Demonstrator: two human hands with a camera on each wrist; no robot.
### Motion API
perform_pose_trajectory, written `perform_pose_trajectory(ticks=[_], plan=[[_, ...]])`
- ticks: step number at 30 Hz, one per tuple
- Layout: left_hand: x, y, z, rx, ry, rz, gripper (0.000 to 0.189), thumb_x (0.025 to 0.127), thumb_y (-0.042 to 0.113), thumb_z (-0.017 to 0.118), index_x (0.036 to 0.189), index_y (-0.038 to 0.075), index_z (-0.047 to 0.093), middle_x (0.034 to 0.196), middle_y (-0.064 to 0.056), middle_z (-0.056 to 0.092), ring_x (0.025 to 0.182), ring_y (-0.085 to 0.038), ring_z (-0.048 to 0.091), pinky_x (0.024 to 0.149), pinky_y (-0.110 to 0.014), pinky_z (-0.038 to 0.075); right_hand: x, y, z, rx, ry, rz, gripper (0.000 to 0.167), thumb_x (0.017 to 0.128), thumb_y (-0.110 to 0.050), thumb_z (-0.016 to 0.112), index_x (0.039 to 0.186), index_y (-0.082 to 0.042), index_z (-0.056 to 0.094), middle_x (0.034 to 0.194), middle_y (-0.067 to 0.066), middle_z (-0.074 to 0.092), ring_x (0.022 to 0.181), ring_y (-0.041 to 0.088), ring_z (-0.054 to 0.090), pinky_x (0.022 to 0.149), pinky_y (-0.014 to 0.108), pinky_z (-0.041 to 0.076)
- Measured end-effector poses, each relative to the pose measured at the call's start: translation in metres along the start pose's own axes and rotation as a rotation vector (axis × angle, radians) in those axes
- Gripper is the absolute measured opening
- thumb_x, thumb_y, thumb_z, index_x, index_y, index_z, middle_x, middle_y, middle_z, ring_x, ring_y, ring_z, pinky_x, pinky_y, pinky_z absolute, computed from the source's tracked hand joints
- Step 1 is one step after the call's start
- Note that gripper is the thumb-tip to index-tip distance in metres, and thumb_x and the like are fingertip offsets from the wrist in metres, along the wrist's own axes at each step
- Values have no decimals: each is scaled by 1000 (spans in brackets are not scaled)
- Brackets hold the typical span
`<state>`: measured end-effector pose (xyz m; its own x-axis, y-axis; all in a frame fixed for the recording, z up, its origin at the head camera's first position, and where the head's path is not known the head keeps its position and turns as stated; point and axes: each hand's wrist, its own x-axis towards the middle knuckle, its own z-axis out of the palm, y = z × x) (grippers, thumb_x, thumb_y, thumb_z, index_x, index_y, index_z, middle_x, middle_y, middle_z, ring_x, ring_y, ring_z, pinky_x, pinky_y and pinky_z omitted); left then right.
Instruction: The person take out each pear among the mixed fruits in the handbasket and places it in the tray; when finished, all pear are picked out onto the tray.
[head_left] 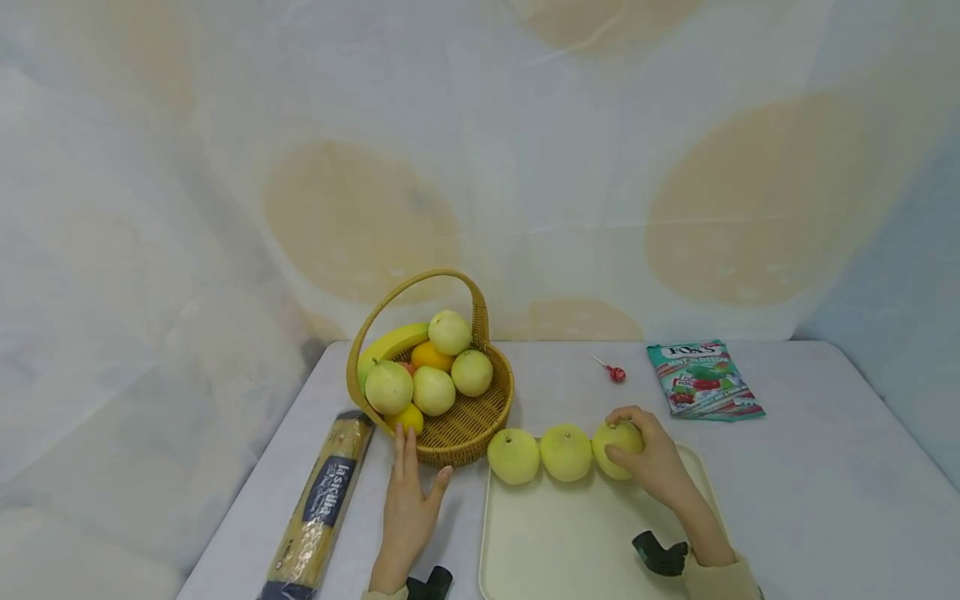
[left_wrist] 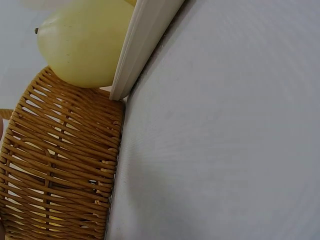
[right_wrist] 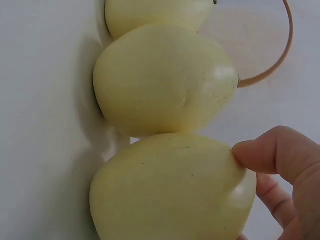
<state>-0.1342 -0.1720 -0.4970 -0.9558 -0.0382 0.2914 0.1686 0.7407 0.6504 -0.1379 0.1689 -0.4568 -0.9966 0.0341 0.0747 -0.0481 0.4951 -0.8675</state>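
Three pale yellow pears stand in a row along the far edge of a cream tray (head_left: 555,542). My right hand (head_left: 658,465) grips the rightmost pear (head_left: 613,443), thumb and fingers round its upper part; the right wrist view shows it beside the middle pear (right_wrist: 165,80). The left pear (head_left: 513,456) is nearest the wicker basket (head_left: 457,435). My left hand (head_left: 411,512) has its fingers extended at the basket's near left side, holding nothing. In the basket lie several pale green round fruits (head_left: 433,391), a banana (head_left: 397,342), an orange (head_left: 431,357) and a yellow fruit (head_left: 407,417).
A long pack of pasta (head_left: 322,504) lies left of the basket. Behind the tray lies a red lollipop (head_left: 617,374), with a green candy bag (head_left: 703,381) to its right. Patterned cloth (head_left: 555,208) hangs behind the table.
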Motion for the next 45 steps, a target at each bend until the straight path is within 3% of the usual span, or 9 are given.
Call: perform_pose_trajectory(ticks=[4,11,17,25,35,45], plan=[[0,0,0,0,-1,0,80,94,30,63,155,3,18,163,-19,7,143,-46,24,111,-66,26,0,0,0,-12,-3,-31,28,86,-1,63,113,-4,58,131,23,49,128,43,41,109,65,30],[0,-2,0,3,-11,-11,81,95,33,61,155,5,16,164,-16,5,143,-47,24,110,-66,26,0,2,-4,-40,-31,-70,27,88,-2,63,115,-5,60,132,22,50,130,44,41,108,66,30],[0,-1,0,0,-8,-13,80,95,33,62,155,5,17,164,-16,5,143,-47,24,110,-66,27,0,1,-10,-45,-35,-89,32,92,-8,63,123,-7,57,138,21,49,134,44,39,105,68,32],[0,-2,0,-10,-16,-20,80,95,35,60,155,6,16,164,-14,4,144,-46,22,111,-66,25,1,-13,-16,3,5,-105,39,94,-11,61,131,-5,52,142,20,45,137,43,33,106,71,26],[0,-1,1,-15,-12,-11,81,94,33,62,155,6,16,164,-16,5,144,-47,22,110,-67,26,15,-28,-1,57,56,-166,36,90,-4,63,125,-3,56,135,20,50,132,40,39,106,69,30],[0,-2,2,-13,-4,-4,81,94,34,62,155,5,17,164,-16,5,143,-48,24,108,-66,30,34,-61,21,128,7,-275,40,89,-2,65,127,-3,53,137,18,47,133,41,39,106,65,36]])
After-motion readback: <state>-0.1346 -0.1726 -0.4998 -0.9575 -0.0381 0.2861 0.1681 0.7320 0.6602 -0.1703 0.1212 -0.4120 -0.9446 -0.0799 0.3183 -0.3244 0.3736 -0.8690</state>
